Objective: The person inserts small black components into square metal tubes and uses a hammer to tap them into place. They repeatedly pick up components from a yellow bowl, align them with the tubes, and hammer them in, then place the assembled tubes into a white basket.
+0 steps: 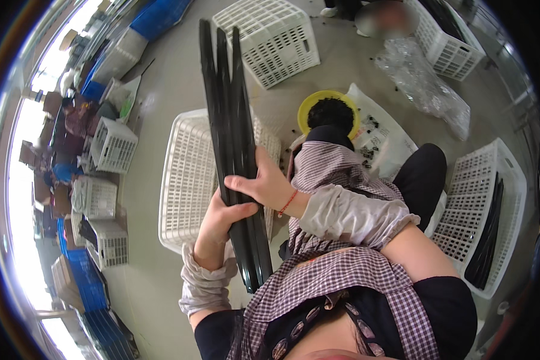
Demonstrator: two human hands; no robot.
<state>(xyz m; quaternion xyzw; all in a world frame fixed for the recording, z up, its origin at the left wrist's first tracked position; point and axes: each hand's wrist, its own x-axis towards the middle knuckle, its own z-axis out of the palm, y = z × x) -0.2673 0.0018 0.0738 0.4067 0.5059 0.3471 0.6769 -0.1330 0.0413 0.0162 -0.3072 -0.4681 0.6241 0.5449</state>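
Several long, glossy black strips [227,114] stand bundled in front of me, their far ends spread slightly apart. My left hand [219,217] is wrapped round the bundle lower down, thumb across the front. Just above it, my right hand [259,183] grips the same strips, with a red string bracelet at the wrist. Behind the bundle sits a white plastic basket [183,174] with slotted walls, partly hidden by the strips. The bundle's near end reaches down to my checked apron [318,279].
A yellow bowl [303,114] of small black parts stands beyond my knee, by a white sack [396,144] with scattered pieces. At right, a white basket [516,180] holds more black strips. Another white crate [270,36] and clear plastic wrap [429,87] lie farther off.
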